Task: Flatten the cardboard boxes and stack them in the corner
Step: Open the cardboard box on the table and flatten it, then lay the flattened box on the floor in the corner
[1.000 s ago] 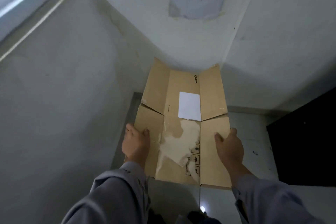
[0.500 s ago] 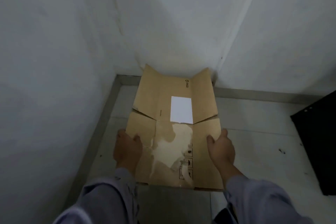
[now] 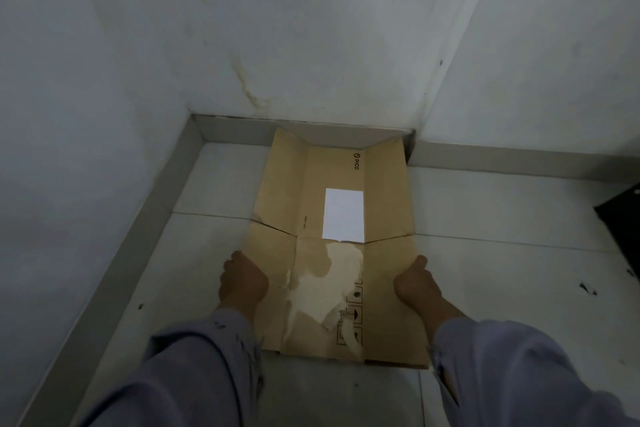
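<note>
Floor: pale tiles with thin joints; you can see a few dark specks right of the cardboard and one to its left.
Walls: white plaster meeting in a corner just beyond the cardboard's far end; a yellowish stain runs down the wall above that end.
Skirting: a pale strip along the foot of the walls; the cardboard's far flaps touch it or stop just short, you cannot tell which.
Dark object: a black shape at the frame's right edge, well apart from the cardboard; too cut off to name.
Cardboard: one flattened brown box lying lengthwise on the floor, far end in the corner, near end towards you.
White label: a blank rectangle on the cardboard's middle panel.
Torn patch: a pale area just below the label where the surface layer is peeled.
Printed marks: a small logo near the far end and handling symbols near your end.
Left hand: your fingers curl over the cardboard's left edge, gripping it.
Right hand: it clasps the right edge, thumb on top.
Sleeves: light grey, covering both forearms.
</note>
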`<state>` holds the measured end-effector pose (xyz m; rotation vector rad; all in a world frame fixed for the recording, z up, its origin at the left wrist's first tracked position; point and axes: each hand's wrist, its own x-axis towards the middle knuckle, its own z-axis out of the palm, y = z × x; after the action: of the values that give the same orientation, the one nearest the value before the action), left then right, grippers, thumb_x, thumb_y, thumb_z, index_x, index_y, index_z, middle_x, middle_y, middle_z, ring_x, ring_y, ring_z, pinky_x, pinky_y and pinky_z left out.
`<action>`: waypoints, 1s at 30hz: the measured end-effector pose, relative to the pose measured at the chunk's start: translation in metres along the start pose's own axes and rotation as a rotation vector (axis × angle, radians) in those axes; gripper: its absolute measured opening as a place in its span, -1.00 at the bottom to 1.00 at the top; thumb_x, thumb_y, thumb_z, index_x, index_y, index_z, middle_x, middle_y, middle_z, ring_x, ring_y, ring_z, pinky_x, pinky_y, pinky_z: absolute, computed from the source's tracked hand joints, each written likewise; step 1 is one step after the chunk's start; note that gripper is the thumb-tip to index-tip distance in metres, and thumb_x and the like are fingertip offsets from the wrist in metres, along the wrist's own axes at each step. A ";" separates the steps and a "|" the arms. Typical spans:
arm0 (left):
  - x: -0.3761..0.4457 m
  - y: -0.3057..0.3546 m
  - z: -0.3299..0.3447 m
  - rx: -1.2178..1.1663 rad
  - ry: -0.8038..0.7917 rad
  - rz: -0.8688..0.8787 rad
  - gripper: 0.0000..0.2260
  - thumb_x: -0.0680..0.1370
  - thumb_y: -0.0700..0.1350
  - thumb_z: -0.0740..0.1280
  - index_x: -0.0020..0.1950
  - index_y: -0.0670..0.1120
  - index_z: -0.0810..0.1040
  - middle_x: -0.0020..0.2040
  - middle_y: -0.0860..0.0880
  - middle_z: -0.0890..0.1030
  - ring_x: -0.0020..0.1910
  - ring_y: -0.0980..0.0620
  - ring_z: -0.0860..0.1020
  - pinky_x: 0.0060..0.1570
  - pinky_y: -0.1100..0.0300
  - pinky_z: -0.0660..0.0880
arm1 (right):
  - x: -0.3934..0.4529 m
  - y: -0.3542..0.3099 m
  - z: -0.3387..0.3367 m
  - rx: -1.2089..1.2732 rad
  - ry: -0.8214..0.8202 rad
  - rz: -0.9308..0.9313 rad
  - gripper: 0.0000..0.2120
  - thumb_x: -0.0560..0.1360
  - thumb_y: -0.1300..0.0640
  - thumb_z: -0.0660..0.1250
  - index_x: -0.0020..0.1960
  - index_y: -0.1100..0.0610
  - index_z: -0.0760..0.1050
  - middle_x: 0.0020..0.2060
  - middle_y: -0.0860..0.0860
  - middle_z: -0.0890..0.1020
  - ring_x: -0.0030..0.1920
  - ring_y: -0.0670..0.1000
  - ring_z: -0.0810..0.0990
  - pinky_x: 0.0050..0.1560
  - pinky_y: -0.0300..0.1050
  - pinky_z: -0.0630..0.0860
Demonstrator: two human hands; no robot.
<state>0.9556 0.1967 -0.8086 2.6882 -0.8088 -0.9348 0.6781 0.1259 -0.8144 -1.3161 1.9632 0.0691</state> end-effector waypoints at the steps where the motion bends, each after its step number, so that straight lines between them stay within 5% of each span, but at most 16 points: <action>1: 0.006 -0.002 0.003 0.004 0.006 -0.004 -0.51 0.56 -0.26 0.22 0.47 -0.23 0.18 0.40 -0.26 0.29 0.35 -0.27 0.35 0.30 -0.10 0.36 | 0.004 0.001 0.000 0.004 -0.007 0.000 -0.31 0.58 0.20 0.10 0.56 0.11 -0.25 0.45 0.28 0.23 0.34 0.27 0.38 0.34 0.11 0.34; 4: 0.025 -0.008 0.007 0.020 -0.001 0.024 -0.52 0.58 -0.24 0.20 0.49 -0.22 0.19 0.42 -0.27 0.27 0.35 -0.29 0.35 0.30 -0.10 0.37 | 0.014 0.001 -0.003 -0.007 0.028 -0.046 -0.27 0.60 0.22 0.07 0.55 -0.02 -0.35 0.49 0.27 0.14 0.38 0.26 0.34 0.35 0.12 0.30; 9: 0.034 -0.007 0.013 0.181 0.019 -0.010 -0.50 0.58 -0.09 0.24 0.49 -0.13 0.21 0.42 -0.21 0.22 0.36 -0.25 0.29 0.29 -0.10 0.34 | 0.030 0.002 0.000 -0.153 0.081 -0.039 -0.33 0.58 0.20 0.09 0.56 0.01 -0.20 0.48 0.22 0.11 0.44 0.25 0.19 0.39 0.16 0.23; 13: 0.021 -0.002 0.033 0.364 0.093 0.271 -0.37 0.56 0.05 0.23 0.56 -0.04 0.04 0.53 -0.12 0.06 0.43 -0.19 0.19 0.35 -0.08 0.25 | 0.032 0.002 0.007 -0.376 0.156 -0.153 -0.36 0.54 0.18 0.14 0.54 -0.03 -0.02 0.45 0.12 0.12 0.40 0.20 0.18 0.33 0.16 0.27; 16: 0.011 0.006 0.055 0.504 0.004 0.487 -0.42 0.58 0.09 0.19 0.56 0.03 0.07 0.55 -0.10 0.07 0.46 -0.18 0.18 0.34 -0.08 0.27 | 0.030 -0.006 0.018 -0.463 0.059 -0.241 -0.55 0.53 0.16 0.11 0.41 0.03 0.22 0.37 0.13 0.26 0.32 0.19 0.27 0.25 0.15 0.33; 22: -0.003 0.013 0.075 0.579 -0.172 0.431 -0.35 0.60 0.12 0.19 0.58 0.02 -0.04 0.59 -0.08 -0.12 0.54 -0.20 -0.02 0.36 -0.14 0.25 | 0.033 -0.006 0.024 -0.497 -0.103 -0.252 -0.49 0.48 0.14 0.12 0.43 0.06 0.19 0.41 0.16 0.18 0.37 0.25 0.22 0.29 0.21 0.33; 30: -0.041 0.042 0.036 0.642 -0.219 0.500 -0.49 0.61 0.16 0.13 0.50 -0.04 0.24 0.44 -0.12 0.33 0.39 -0.16 0.31 0.31 -0.03 0.32 | -0.006 -0.014 -0.015 -0.338 -0.101 -0.290 -0.54 0.58 0.09 0.14 0.47 0.08 0.26 0.35 0.15 0.39 0.30 0.18 0.42 0.24 0.04 0.43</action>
<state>0.8883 0.1846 -0.8021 2.6295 -2.0074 -0.9630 0.6824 0.1180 -0.7951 -1.7676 1.7070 0.3313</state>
